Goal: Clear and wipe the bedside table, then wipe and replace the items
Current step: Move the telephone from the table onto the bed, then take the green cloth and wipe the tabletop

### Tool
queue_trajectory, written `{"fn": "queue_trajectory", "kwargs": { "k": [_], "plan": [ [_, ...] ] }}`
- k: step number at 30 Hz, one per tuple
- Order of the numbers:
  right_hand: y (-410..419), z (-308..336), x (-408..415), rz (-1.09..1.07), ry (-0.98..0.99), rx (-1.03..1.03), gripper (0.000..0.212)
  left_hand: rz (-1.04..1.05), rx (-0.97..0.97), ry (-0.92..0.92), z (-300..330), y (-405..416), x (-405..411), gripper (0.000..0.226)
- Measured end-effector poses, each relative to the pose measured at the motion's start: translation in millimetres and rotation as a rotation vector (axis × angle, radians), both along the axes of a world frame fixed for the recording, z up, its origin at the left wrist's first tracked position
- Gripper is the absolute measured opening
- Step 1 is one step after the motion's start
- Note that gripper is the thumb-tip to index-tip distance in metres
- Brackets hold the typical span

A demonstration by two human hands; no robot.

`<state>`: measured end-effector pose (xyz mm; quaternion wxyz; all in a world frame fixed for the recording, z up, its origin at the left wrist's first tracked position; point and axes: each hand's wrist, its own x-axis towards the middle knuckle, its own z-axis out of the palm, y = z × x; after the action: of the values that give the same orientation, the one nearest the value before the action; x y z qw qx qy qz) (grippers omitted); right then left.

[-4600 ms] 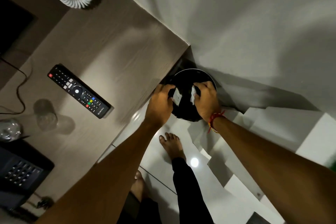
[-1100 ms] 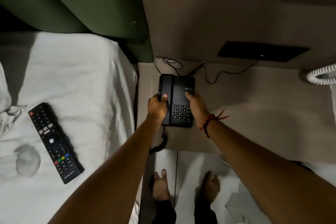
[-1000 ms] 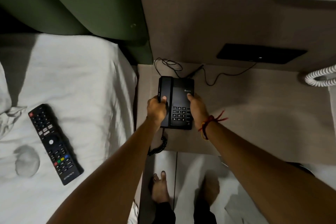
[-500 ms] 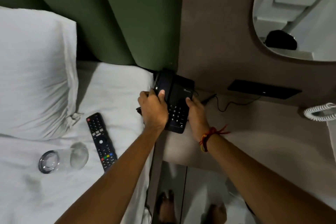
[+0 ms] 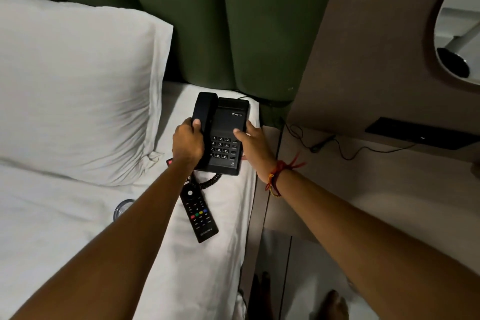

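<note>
A black desk telephone (image 5: 225,122) is over the white bed sheet (image 5: 65,221) near the bed's right edge, handset on its cradle. My left hand (image 5: 187,143) grips its handset side and my right hand (image 5: 253,147) holds its right side. Its coiled cord (image 5: 207,181) trails below it. A black remote control (image 5: 198,214) lies on the sheet just below the phone, partly under my left forearm. A drinking glass (image 5: 122,209) shows only its rim beside that forearm. The brown bedside table (image 5: 350,189) stands to the right.
A white pillow (image 5: 75,86) fills the upper left. A green padded headboard (image 5: 207,21) rises behind. Thin black cables (image 5: 324,144) lie at the table's back, under a dark wall panel (image 5: 420,132). A mirror (image 5: 459,21) hangs at upper right. My bare foot (image 5: 335,304) is on the floor.
Both hands have carried the telephone left, off the bedside table and over the bed sheet beside the remote. The view has swung left toward the pillow.
</note>
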<state>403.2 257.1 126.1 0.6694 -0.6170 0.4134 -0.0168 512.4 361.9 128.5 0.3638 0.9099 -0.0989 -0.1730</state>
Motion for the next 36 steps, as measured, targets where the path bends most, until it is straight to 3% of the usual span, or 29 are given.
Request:
{"fn": "queue_trajectory", "kwargs": {
  "k": [3, 7, 11, 18, 23, 30, 36],
  "plan": [
    [-1, 0, -4, 0.012, 0.035, -0.078, 0.049, -0.004, 0.035, -0.044, -2, 0, -3, 0.038],
    [-14, 3, -28, -0.007, 0.077, -0.248, 0.059, -0.115, 0.158, -0.375, 6, -12, -30, 0.048],
    [-42, 5, -90, -0.017, 0.156, -0.485, 0.057, -0.391, 0.112, -0.523, 13, -54, -83, 0.054],
    [-89, 7, -305, -0.207, 0.396, -0.684, 0.056, -0.934, 0.024, -0.361, 8, -151, -273, 0.052],
    [-72, 16, -487, -0.439, 0.645, -0.711, 0.056, -1.296, -0.010, -0.286, 10, -177, -439, 0.057],
    [36, 33, -694, -0.883, 0.782, -0.644, 0.050, -1.662, -0.147, -0.143, 17, -126, -666, 0.053],
    [131, 31, -797, -1.195, 0.872, -0.565, 0.044, -1.856, -0.165, -0.026, 20, -55, -793, 0.053]
  ]
}}
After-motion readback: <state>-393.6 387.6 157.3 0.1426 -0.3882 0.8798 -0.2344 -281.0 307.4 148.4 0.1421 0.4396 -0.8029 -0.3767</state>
